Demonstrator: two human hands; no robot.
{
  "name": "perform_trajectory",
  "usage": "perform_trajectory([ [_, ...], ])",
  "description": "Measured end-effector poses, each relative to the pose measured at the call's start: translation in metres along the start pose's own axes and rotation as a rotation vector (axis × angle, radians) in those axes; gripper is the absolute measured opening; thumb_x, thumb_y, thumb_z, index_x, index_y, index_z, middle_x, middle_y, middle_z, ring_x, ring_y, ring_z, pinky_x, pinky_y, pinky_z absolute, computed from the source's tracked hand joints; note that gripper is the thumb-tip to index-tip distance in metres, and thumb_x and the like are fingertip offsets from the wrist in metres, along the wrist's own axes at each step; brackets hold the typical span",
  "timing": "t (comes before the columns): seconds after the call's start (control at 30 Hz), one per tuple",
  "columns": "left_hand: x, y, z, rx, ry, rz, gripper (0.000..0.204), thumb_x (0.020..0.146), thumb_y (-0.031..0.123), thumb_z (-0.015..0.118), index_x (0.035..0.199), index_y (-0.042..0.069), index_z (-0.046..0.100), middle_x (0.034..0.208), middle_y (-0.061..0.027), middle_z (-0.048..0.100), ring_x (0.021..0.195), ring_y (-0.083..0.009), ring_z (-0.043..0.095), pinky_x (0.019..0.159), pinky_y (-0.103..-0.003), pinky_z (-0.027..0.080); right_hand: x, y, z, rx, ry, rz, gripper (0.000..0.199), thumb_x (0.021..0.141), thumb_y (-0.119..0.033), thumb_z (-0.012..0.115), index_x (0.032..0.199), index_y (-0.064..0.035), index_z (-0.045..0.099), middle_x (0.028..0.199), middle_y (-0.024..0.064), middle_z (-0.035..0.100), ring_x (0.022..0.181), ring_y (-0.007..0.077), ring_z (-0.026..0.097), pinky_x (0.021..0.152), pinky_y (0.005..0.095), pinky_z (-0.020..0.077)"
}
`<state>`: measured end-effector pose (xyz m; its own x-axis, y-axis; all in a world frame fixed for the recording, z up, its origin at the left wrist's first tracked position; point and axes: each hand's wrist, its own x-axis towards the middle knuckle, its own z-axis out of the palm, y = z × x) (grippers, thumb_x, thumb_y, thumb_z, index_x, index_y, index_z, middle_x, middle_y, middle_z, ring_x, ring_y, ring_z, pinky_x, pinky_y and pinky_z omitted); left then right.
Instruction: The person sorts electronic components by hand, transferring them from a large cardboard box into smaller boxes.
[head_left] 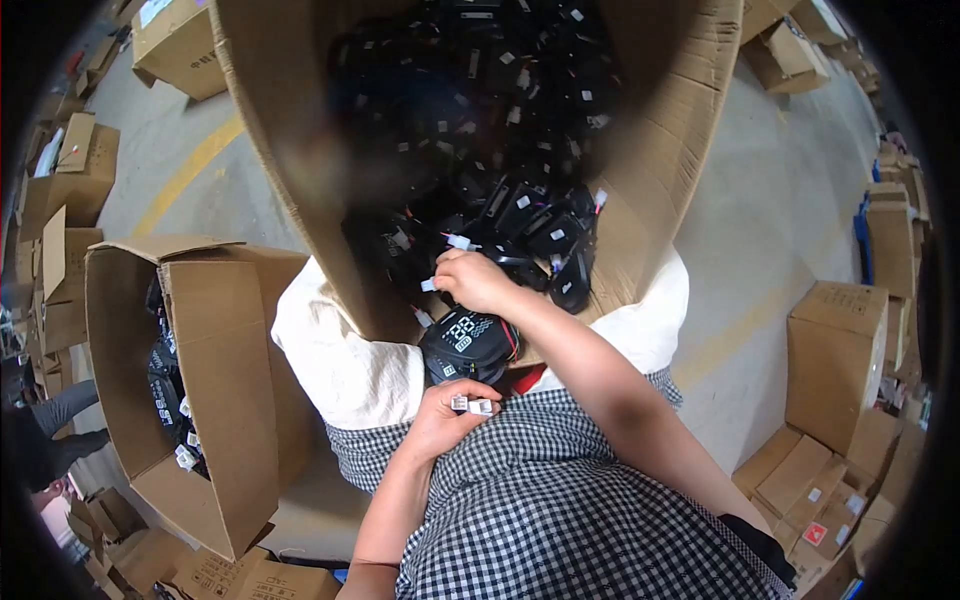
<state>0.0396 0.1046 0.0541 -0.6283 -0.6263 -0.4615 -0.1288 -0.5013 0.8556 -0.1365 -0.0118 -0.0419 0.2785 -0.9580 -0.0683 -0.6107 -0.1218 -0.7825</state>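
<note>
My left hand (440,418) is closed at my lap, against a checked apron (530,480). White plug connectors (472,405) stick out of its grip. Just beyond it rests a black display unit (468,338) with a lit-looking white digit face and thin coloured wires at its side. My right hand (472,280) reaches over the near edge of a large cardboard box (665,150), its fingers pinched at a white connector (430,285). Beneath and beyond that hand lies a heap of black units (500,200) with white plugs and wires. The fingertips of both hands are partly hidden.
A smaller open carton (225,380) on the left holds more black units (165,370). Cartons (835,360) stand along the right, others at the upper left (180,50). Yellow lines mark the grey floor (770,220). Another person's leg (65,412) shows at far left.
</note>
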Motion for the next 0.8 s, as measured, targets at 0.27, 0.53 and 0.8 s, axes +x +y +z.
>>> perform_trajectory([
  [0.27,-0.008,0.000,0.005,0.028,0.306,0.093,0.013,0.082,0.003,0.070,0.094,0.003,0.070,0.083,-0.0056,0.068,0.076,-0.0112,0.062,0.070,-0.023,0.049,-0.025,-0.033,-0.003,0.169,0.359,0.017,0.013,0.086,-0.012,0.061,0.092,-0.0020,0.068,0.087,0.0138,0.064,0.076,0.0305,0.061,0.068,0.0376,0.0470],
  [0.53,-0.003,0.020,0.015,0.800,0.605,0.635,0.027,0.076,0.013,0.073,0.102,0.007,0.068,0.103,-0.0089,0.068,0.086,-0.0242,0.059,0.080,-0.035,0.044,-0.137,-0.072,-0.020,0.030,0.436,-0.175,0.015,0.079,-0.008,0.066,0.090,0.0013,0.062,0.102,0.0130,0.063,0.089,0.0299,0.063,0.078,0.0374,0.0525],
  [0.8,0.005,0.013,0.016,0.721,0.314,0.616,0.034,0.075,0.005,0.068,0.109,0.007,0.066,0.110,-0.0061,0.068,0.094,-0.0212,0.055,0.086,-0.033,0.040,-0.161,-0.079,-0.032,-0.007,0.032,-0.227,0.012,0.079,-0.006,0.063,0.089,-0.0002,0.062,0.112,0.0144,0.060,0.094,0.0289,0.063,0.077,0.0356,0.0535],
])
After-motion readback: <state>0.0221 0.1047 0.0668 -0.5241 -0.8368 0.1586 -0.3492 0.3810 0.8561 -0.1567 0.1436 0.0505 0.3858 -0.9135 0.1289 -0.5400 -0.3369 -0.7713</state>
